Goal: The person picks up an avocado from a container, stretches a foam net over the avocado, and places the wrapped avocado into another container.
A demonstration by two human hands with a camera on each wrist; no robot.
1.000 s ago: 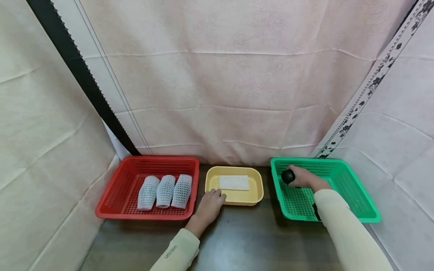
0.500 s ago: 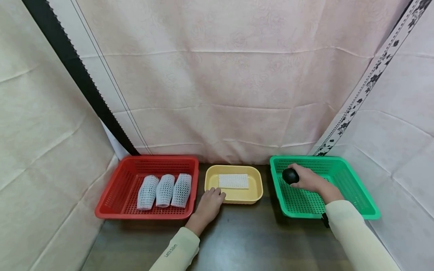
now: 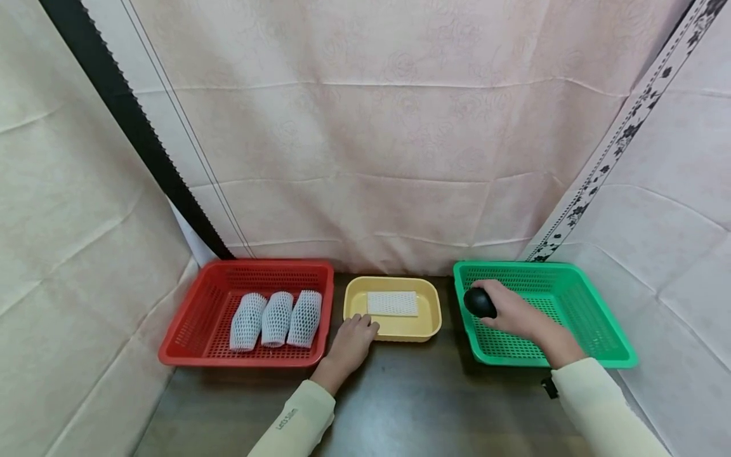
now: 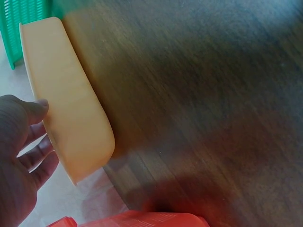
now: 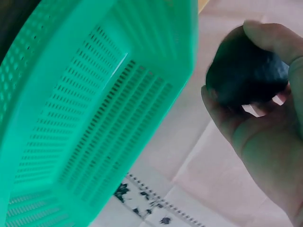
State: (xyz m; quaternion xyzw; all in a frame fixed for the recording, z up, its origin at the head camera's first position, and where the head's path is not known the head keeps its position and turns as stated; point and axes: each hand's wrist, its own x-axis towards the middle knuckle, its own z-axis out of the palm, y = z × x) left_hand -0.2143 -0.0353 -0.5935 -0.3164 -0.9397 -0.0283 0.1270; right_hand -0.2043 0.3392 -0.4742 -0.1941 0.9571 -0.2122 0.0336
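Observation:
My left hand grips the near left rim of a small yellow tray, its thumb against the outer wall in the left wrist view and its fingers over the rim. Inside that tray lies a flat white foam net sleeve. Over the left side of a green basket, my right hand holds a dark, nearly black avocado. The right wrist view shows the avocado between thumb and fingers, apart from the basket's wall. No other fruit shows in the basket.
At the left stands a red basket with three net-wrapped things lying side by side. Dark wooden tabletop stretches in front of the containers. Cloth curtains rise behind and at both sides.
My right hand has lifted the avocado inside the green basket and shifted it slightly left, toward the basket's left rim. The left hand keeps its place on the yellow tray.

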